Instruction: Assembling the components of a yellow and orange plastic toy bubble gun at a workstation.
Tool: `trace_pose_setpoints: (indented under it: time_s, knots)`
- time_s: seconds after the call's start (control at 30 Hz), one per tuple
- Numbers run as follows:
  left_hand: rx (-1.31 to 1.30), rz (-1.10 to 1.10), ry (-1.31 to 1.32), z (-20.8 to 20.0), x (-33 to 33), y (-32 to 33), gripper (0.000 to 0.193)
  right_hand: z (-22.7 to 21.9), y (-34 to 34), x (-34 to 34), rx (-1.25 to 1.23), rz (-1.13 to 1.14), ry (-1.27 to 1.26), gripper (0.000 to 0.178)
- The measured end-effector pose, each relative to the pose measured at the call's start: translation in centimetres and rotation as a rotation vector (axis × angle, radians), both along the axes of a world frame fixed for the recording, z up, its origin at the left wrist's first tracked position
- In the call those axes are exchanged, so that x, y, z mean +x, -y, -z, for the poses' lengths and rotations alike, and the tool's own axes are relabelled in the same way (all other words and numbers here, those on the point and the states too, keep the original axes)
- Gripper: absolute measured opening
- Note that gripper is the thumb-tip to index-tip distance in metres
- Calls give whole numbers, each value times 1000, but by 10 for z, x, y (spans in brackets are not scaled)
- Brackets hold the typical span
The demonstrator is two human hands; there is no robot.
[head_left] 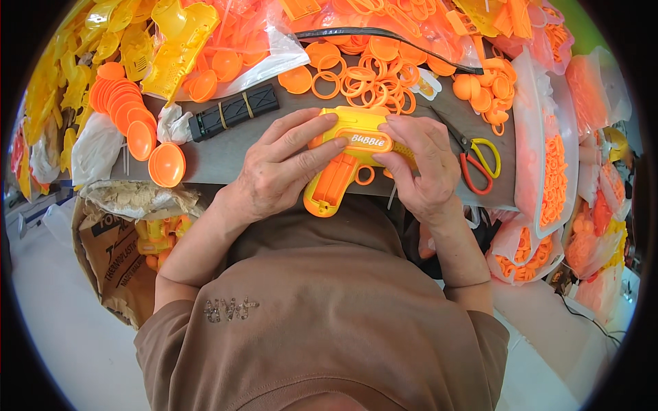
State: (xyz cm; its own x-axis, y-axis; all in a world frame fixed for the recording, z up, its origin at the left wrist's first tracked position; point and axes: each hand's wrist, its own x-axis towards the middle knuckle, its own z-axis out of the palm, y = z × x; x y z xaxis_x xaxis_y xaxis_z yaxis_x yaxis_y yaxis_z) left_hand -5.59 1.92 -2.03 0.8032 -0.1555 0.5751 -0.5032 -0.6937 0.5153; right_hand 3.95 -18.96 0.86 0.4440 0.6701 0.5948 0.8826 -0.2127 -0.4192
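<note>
Between my hands, at the table's near edge, is a yellow and orange toy gun [325, 186]. Its grip hangs down toward me, with an open orange hollow showing in it. My left hand [277, 164] holds the left side of the body, fingers laid over the top and side. My right hand [426, 164] grips the other end, thumb pressed on the side and fingers curled at the top. The fingers partly cover the body. A small orange ring-shaped part [364, 176] shows beside the grip, below the body.
Loose orange rings [370, 82] lie just beyond the toy gun. Scissors [478, 161] rest right of my right hand. To the left are a black banded block [234, 113] and orange cups [166, 164]. Yellow shells [179, 51] pile behind. A paper sack [113, 257] and plastic tub [531, 157] flank me.
</note>
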Motion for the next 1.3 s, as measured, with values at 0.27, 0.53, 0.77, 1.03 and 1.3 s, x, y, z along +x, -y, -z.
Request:
trace_pose_setpoints:
  time_s: [0.27,0.53,0.77,1.03,1.3]
  knots:
    - [-6,-10,-8,2,-1,-1,40,-3,-5,0,-16,-10,-85,45]
    - [128,4,24,2,0,1,48,1,-5,1,-14,-27,-64,46]
    - [143,5,23,3,-1,4,50,7,-2,-3,7,9,-18,46]
    - [137,20,39,6,-1,4,51,9,0,-5,-48,58,53,40]
    - [129,9,29,6,-2,5,52,14,10,-14,-221,120,158,40]
